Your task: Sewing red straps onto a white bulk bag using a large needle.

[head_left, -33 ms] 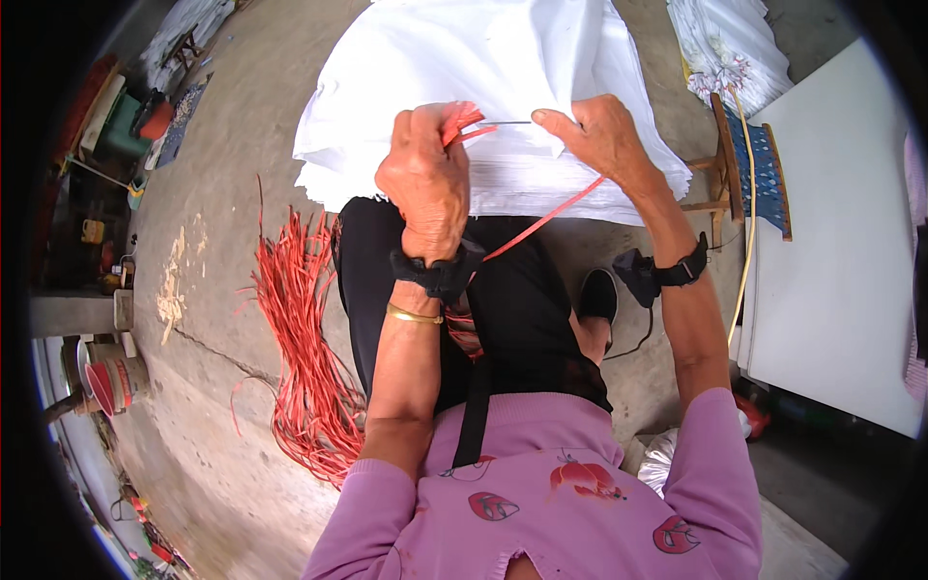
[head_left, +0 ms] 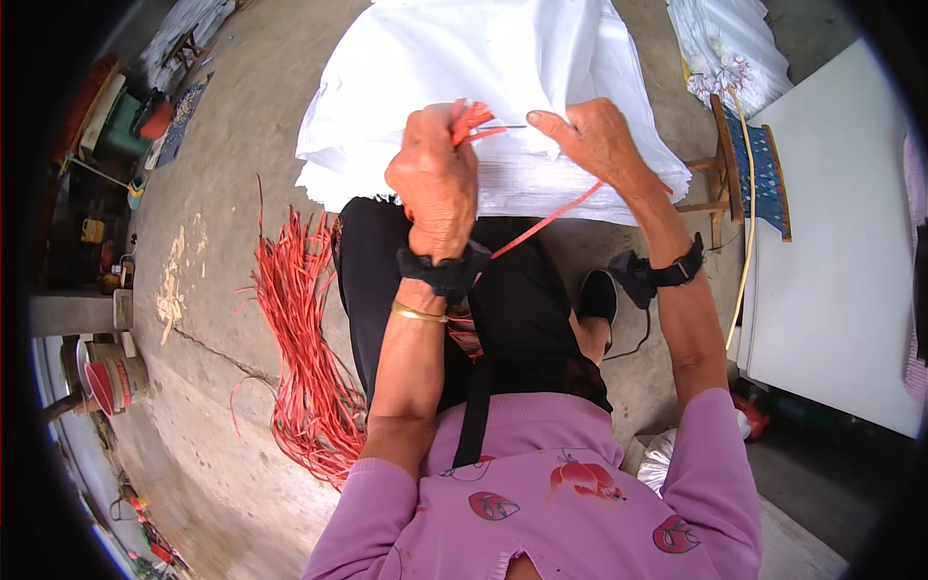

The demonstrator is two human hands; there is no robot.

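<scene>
My left hand (head_left: 433, 179) is closed in a fist around a small bunch of red plastic strips (head_left: 472, 118), whose ends poke out past the fingers. From beside these ends a thin dark needle (head_left: 508, 127) runs across to the thumb tip of my right hand (head_left: 597, 143). That hand is closed in a pinch; its fingertips are partly hidden against the white cloth. One long red strip (head_left: 549, 219) slants between my right wrist and the left wrist. Under both hands lies a thick stack of white woven sacks (head_left: 435, 63), over my knees.
A large heap of loose red strips (head_left: 304, 338) lies on the concrete floor at my left. To the right stand a wooden stool (head_left: 764, 169) with a blue woven seat and a white panel (head_left: 841, 251). More white sacks (head_left: 730, 53) are at the far right.
My left hand has shifted slightly to the right with the red strips. The right hand has moved a little left, and the gap between the hands is smaller.
</scene>
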